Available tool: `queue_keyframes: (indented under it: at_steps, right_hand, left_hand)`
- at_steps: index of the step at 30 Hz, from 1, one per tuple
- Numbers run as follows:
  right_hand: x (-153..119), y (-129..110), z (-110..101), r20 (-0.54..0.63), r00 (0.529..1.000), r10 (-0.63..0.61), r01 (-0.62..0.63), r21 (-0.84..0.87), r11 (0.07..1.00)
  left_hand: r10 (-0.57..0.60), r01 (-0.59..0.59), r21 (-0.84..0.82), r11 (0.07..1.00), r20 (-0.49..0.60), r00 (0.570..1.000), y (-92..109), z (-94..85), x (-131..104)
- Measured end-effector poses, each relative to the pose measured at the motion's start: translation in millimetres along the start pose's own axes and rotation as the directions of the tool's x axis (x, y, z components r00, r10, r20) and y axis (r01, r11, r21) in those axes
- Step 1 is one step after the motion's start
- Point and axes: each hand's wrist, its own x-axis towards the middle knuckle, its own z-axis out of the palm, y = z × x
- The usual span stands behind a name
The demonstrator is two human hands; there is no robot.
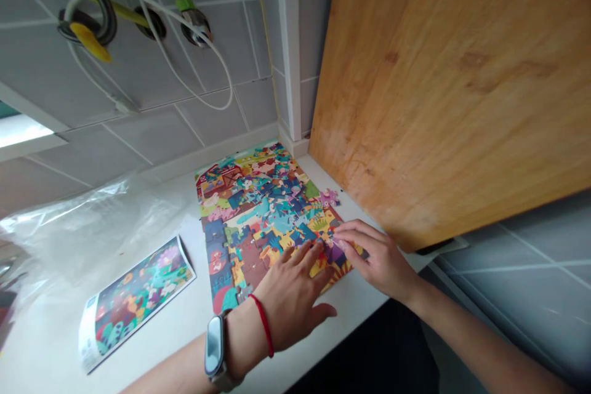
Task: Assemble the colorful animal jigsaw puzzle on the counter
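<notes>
Head camera is showing a wooden panel [443,86] at 2 o'clock; a white table [178,327] is bearing a jigsaw puzzle [263,215] centrally and a leaflet [143,292] at 8 o'clock. The left hand [293,298] is resting, fingers parted, at the puzzle's 5 o'clock; the right hand [378,258] is bending at 4 o'clock, its grip unclear. A pink piece [329,197] is lying at 2 o'clock.

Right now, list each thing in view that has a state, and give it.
Puzzle: partly joined
Puzzle pieces: loose, heaped on the puzzle
Purple piece: loose, at the puzzle's right edge
Leaflet: lying picture up, ends curling
Plastic bag: crumpled
White cable: hanging in a loop
Watch: strapped on
Left hand: open, laid on the puzzle
Right hand: fingers bent, grip unclear
</notes>
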Motion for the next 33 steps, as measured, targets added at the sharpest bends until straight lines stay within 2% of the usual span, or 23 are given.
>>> queue_keyframes:
  at_steps: [3, 8, 11, 14, 17, 21, 24, 26, 29, 31, 33]
  right_hand:
    - [30.9, 11.3, 8.4, 0.094, 0.995, 0.017, -0.010, -0.069, 0.998]
    - [81.2, 23.5, 38.2, 0.177, 0.957, 0.230, -0.176, -0.279, 0.944]
    - [101.8, 26.6, 53.4, 0.220, 0.933, 0.285, -0.212, -0.305, 0.929]
    - [111.3, 32.3, 62.4, 0.217, 0.926, 0.308, -0.248, -0.264, 0.932]
    - [114.1, 40.6, 65.6, 0.236, 0.913, 0.334, -0.296, -0.181, 0.938]
    - [116.8, 51.1, 63.0, 0.270, 0.910, 0.314, -0.298, -0.099, 0.949]
    - [120.4, 56.8, 58.0, 0.286, 0.905, 0.315, -0.304, -0.084, 0.949]
    - [123.8, 56.8, 54.6, 0.275, 0.905, 0.325, -0.316, -0.077, 0.945]
    - [129.9, 43.8, 53.4, 0.274, 0.901, 0.335, -0.367, 0.074, 0.927]
    - [133.9, 25.6, 57.8, 0.323, 0.875, 0.359, -0.449, 0.269, 0.852]
    - [137.4, 4.5, 67.6, 0.429, 0.819, 0.381, -0.554, 0.423, 0.717]
  left_hand:
    - [-0.004, 0.005, -0.019, 1.000, 0.046, 0.999, -15.7, -17.8, -0.7]
    - [-0.200, 0.194, 0.058, 0.979, 0.124, 0.972, -49.5, -34.4, -7.2]
    - [-0.216, 0.211, 0.053, 0.976, 0.133, 0.967, -72.7, -41.2, -19.3]
    - [-0.209, 0.207, 0.053, 0.977, 0.034, 0.977, -96.3, -51.3, -33.8]
    - [-0.256, 0.262, 0.054, 0.964, -0.090, 0.962, -118.0, -63.5, -46.1]
    - [-0.290, 0.296, 0.032, 0.955, -0.123, 0.949, -139.8, -76.7, -59.5]
    - [-0.315, 0.323, 0.031, 0.946, -0.156, 0.936, -144.9, -84.3, -68.1]
    - [-0.294, 0.298, 0.003, 0.955, -0.165, 0.942, -142.1, -89.5, -71.7]
    - [-0.231, 0.226, -0.047, 0.973, -0.185, 0.955, -134.8, -95.8, -72.2]
    - [-0.232, 0.223, -0.068, 0.973, -0.194, 0.953, -132.7, -97.4, -69.4]
    - [-0.264, 0.253, -0.080, 0.964, -0.188, 0.946, -134.4, -96.2, -65.0]
